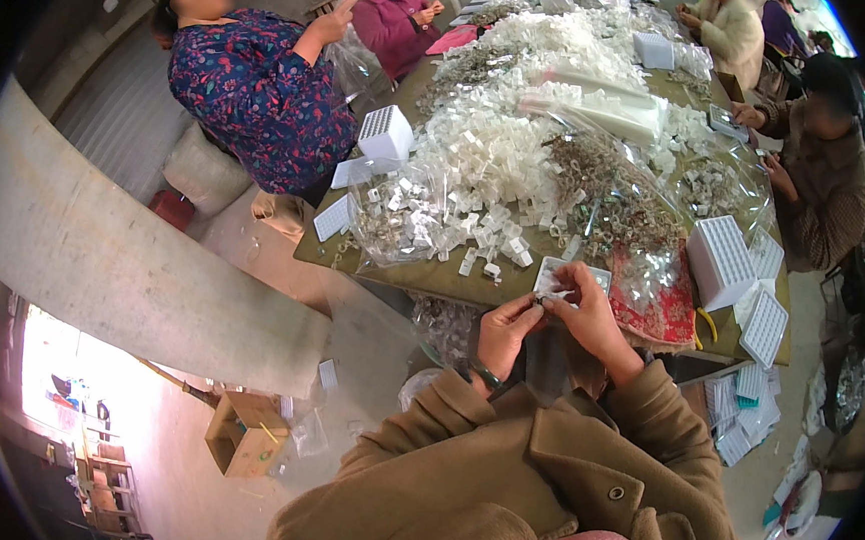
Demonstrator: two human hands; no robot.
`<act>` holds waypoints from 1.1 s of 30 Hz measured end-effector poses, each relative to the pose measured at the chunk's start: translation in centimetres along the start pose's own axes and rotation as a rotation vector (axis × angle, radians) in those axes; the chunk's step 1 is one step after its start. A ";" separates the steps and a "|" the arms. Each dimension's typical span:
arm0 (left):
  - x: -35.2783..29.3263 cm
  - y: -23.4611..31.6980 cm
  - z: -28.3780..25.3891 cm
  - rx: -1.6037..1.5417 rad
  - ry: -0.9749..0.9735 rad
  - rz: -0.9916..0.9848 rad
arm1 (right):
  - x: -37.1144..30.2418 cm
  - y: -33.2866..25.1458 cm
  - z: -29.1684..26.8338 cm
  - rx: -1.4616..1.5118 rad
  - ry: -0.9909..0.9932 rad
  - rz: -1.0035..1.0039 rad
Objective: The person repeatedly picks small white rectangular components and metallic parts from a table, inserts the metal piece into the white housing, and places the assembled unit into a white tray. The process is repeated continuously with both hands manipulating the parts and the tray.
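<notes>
My left hand (505,337) and my right hand (588,317) meet at the near edge of the table, fingertips pinched together. Between them is a small dark piece, too small to name. Just beyond the fingers lies a white tray with holes (550,274), partly covered by my right hand. A heap of small clear plastic pieces (505,165) spreads over the table ahead. To its right is a pile of small brownish metal-looking pieces (619,207), partly in a clear plastic bag. A red patterned cloth (671,315) lies right of my right hand.
A stack of white perforated trays (721,262) stands at the right, beside yellow-handled pliers (707,325). Another tray stack (385,135) is at the left. Several people work around the table, one in a floral top (250,92). An open cardboard box (247,433) sits on the floor.
</notes>
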State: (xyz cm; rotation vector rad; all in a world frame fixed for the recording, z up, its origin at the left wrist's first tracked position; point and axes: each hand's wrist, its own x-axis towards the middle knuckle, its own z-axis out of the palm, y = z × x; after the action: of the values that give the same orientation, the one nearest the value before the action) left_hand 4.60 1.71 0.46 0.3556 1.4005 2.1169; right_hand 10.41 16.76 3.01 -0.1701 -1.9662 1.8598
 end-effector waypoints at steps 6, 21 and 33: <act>0.1 -0.3 0.1 0.031 -0.021 -0.028 | 0.3 1.0 0.1 0.297 -0.086 0.195; 0.1 -1.5 -0.6 -0.440 -0.181 -0.591 | -2.7 1.3 -2.0 0.382 -0.171 0.505; 1.0 -2.5 -0.3 -0.722 -0.131 -0.810 | -2.9 2.0 -2.4 0.507 0.064 0.532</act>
State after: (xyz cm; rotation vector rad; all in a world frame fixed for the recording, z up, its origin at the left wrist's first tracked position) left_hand 4.44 2.85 -2.04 -0.3141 0.4795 1.6919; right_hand 13.54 18.07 0.48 -0.6328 -1.4269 2.5824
